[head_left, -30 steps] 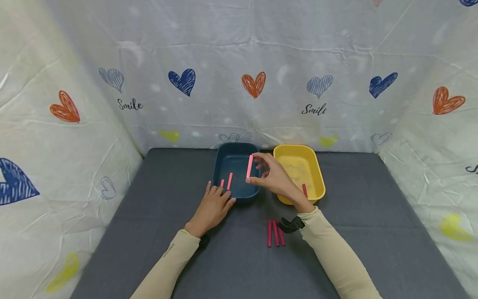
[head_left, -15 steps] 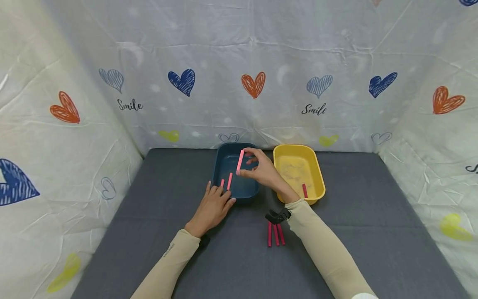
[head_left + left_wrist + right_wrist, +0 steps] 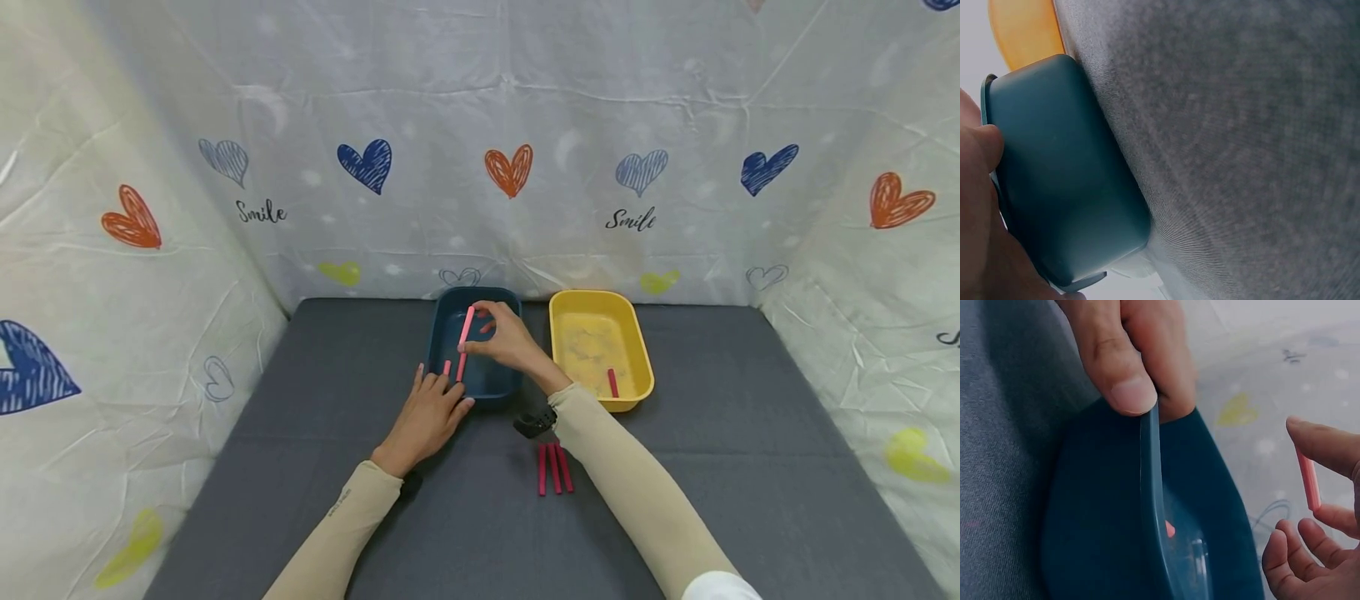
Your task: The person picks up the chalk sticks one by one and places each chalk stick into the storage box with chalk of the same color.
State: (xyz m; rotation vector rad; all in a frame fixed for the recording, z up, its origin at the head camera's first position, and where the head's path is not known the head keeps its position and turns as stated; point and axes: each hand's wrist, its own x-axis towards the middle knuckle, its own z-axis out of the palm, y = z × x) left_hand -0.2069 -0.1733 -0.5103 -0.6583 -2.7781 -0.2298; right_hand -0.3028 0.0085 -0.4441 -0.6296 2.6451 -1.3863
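Observation:
My right hand [image 3: 508, 340] pinches a short pink stick [image 3: 467, 327] end to end between thumb and forefinger, above the dark blue tub [image 3: 495, 377]. In the right wrist view that pink stick [image 3: 1308, 478] is apart from the tub wall [image 3: 1097, 506]. At the tub's front left corner, my left hand [image 3: 426, 415] grips the rim, thumb outside and fingers over the inside. Two pink sticks [image 3: 447, 367] lie within the tub near those fingers, partly hidden. The left wrist view shows the tub's outer side [image 3: 1066, 169] with the left hand [image 3: 985, 212] along its rim.
A yellow tub [image 3: 592, 325] stands to the right of the blue one, with one dark pink stick [image 3: 612, 383] inside. Three dark pink sticks [image 3: 556, 473] lie on the grey cloth [image 3: 300, 467] below the right wrist. A printed curtain [image 3: 435, 225] rises behind the tubs.
My right hand has moved left over the blue tub with the pink stick, now close to the sticks lying inside. The left hand stays on the rim.

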